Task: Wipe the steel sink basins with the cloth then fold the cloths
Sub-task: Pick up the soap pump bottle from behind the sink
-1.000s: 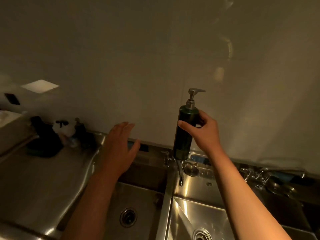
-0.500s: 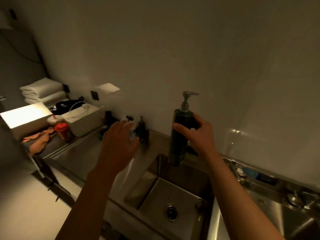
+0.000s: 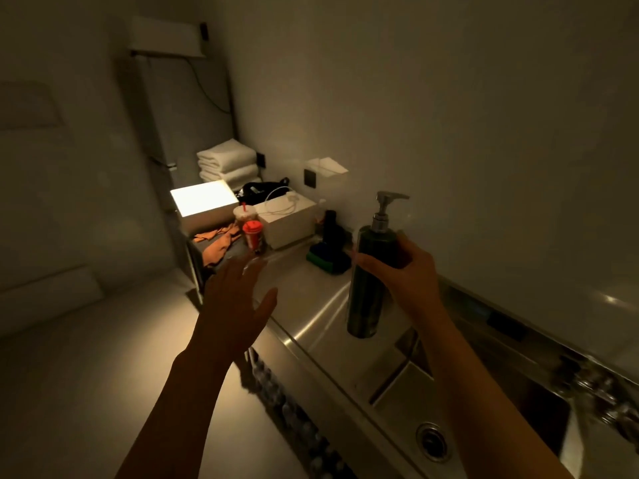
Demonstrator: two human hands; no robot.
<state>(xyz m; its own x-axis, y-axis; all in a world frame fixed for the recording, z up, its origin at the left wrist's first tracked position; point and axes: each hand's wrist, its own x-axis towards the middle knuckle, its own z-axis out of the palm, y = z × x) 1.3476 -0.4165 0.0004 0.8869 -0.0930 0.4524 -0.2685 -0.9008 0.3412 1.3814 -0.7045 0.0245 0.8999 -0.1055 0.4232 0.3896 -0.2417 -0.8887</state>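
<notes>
My right hand (image 3: 409, 274) grips a dark green pump bottle (image 3: 371, 281) upright, lifted above the steel counter beside the sink basin (image 3: 408, 406). My left hand (image 3: 235, 302) hovers flat with fingers spread over the counter's front edge, holding nothing. An orange cloth (image 3: 218, 242) lies crumpled at the far left end of the counter. Folded white towels (image 3: 228, 164) are stacked behind it, by the wall.
A lit white box (image 3: 204, 202), two drink cups (image 3: 250, 228), a white box with a cable (image 3: 288, 216), a dark bottle and a sponge (image 3: 328, 259) crowd the counter's left end. Taps (image 3: 594, 385) stand at the right behind the basin. Floor lies to the left.
The view has swung left, away from the basins toward the counter's left end. My right hand still carries the pump bottle and my left hand stays spread.
</notes>
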